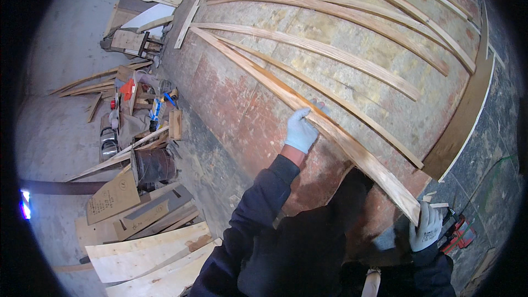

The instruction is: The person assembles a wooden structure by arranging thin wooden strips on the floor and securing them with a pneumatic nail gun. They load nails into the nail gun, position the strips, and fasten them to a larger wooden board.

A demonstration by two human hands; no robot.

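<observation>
A long, pale wooden strip [352, 146] runs diagonally from the far left toward my body at the lower right. My left hand [301, 131], in a light glove, is closed around its middle, with fingertips showing beyond the far edge. At the strip's near end, my gloved right hand [426, 228] grips the tip; part of its grip is hidden. Just beyond lies a thinner wooden strip [335, 107], and farther off a wider wooden strip [324, 52]. Under them is a large, worn reddish-brown board surface [220, 91].
More wooden strips [363, 14] lie across the far side. A brown board [467, 113] edges the surface at right. A red-and-black tool [459, 236] rests beside my right hand. On the left are scrap boards [148, 258], a rusty metal container [157, 165] and a cardboard piece [114, 198].
</observation>
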